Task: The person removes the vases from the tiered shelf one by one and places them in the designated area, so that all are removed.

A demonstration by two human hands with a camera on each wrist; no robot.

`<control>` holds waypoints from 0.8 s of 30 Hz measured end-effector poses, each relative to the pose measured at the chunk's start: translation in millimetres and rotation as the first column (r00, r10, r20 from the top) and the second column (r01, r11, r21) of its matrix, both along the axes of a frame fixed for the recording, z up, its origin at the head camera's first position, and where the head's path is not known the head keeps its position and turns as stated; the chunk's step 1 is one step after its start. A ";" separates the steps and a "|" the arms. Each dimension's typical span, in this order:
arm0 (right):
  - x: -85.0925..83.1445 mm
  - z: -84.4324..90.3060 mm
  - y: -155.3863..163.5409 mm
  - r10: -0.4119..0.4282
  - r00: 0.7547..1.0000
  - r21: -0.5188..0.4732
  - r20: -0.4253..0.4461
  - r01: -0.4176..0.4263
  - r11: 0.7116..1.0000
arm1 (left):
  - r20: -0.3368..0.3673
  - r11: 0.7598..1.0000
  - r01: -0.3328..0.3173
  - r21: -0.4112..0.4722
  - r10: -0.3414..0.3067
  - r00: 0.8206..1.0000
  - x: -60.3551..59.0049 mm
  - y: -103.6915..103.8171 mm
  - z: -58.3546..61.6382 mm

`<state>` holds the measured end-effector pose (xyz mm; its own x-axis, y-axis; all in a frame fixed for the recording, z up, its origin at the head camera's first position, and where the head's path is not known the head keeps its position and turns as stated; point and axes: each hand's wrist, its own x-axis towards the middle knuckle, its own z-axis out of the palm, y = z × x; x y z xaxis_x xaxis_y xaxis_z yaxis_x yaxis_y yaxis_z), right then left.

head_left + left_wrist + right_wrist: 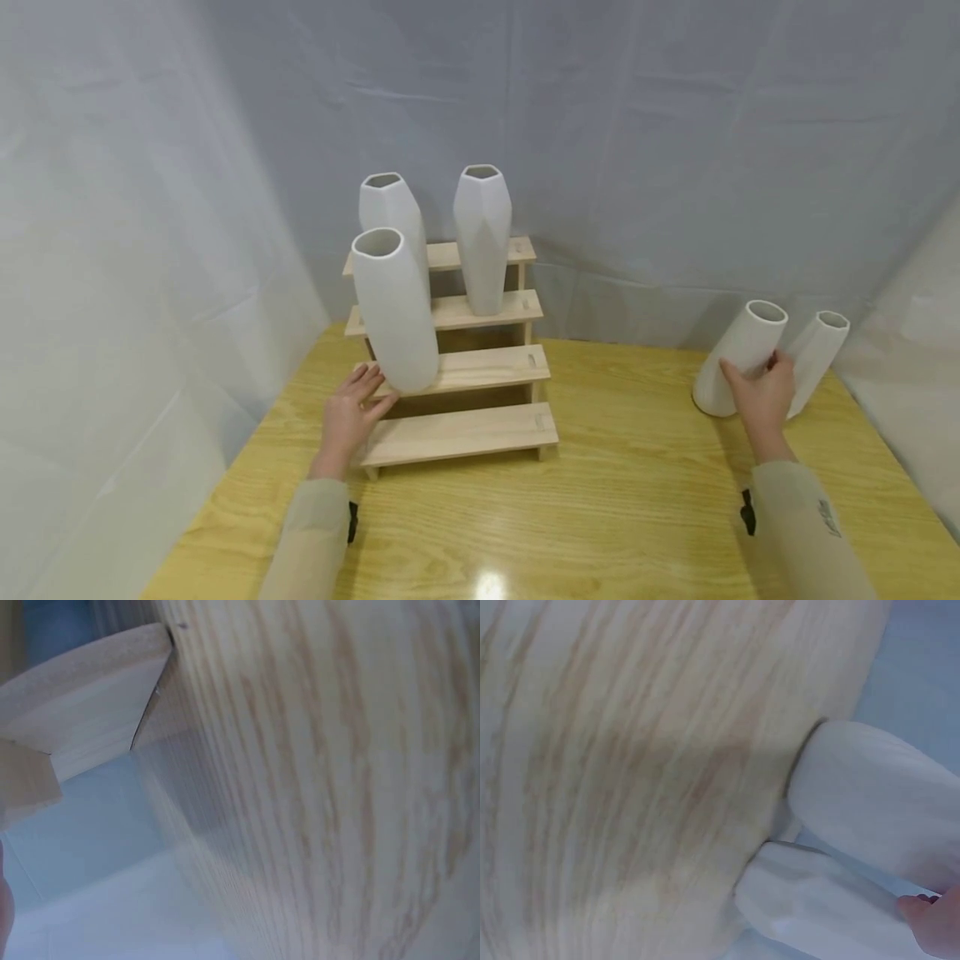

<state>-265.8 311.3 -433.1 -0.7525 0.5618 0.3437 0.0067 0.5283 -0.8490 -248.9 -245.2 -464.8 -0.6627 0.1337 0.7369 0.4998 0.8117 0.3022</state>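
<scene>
A four-step wooden rack point(465, 433) stands on the yellow table. Three tall white vases stand on it: one at the front left point(395, 308), one behind it point(386, 204), one to the right point(482, 237). My left hand point(358, 403) lies with straight fingers at the rack's left end, touching the foot of the front vase. At the right, my right hand point(759, 379) grips a leaning white vase point(738, 350) on the table, with another white vase point(819, 354) just behind it. The right wrist view shows both vases point(877, 795) point(817, 907), blurred, and a fingertip point(930, 926) on the lower one.
Pale sheeting walls the table on the left, back and right. The table top point(645, 500) runs bare between the rack and the right-hand vases. The left wrist view shows only blurred wood grain and a corner of the rack point(82, 697).
</scene>
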 end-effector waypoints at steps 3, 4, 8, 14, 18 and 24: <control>2.3 8.1 -2.3 -0.009 0.999 -0.006 -0.034 0.009 1.000 | 0.008 1.000 0.001 0.008 -0.001 1.000 0.1 -0.3 -0.7; 3.3 10.4 -3.1 -0.011 0.999 -0.006 -0.043 0.010 1.000 | 0.010 1.000 0.003 0.011 -0.003 1.000 0.2 -0.3 -0.6; 7.3 18.2 -5.6 -0.005 0.998 0.005 -0.061 0.005 1.000 | 0.014 1.000 0.011 0.018 -0.011 1.000 -0.2 -0.5 -0.7; 17.2 28.8 -9.0 -0.019 0.999 -0.014 -0.049 0.018 1.000 | 0.016 1.000 0.008 0.016 -0.008 1.000 -1.6 -0.9 -0.7; 23.2 36.2 -11.4 -0.008 0.999 -0.028 -0.052 0.007 1.000 | 0.024 1.000 0.005 0.017 -0.006 1.000 -1.3 -0.6 -0.8; 29.7 46.5 -19.6 0.057 0.997 -0.042 -0.058 -0.059 0.997 | 0.016 1.000 0.001 0.023 -0.001 1.000 1.1 1.2 0.6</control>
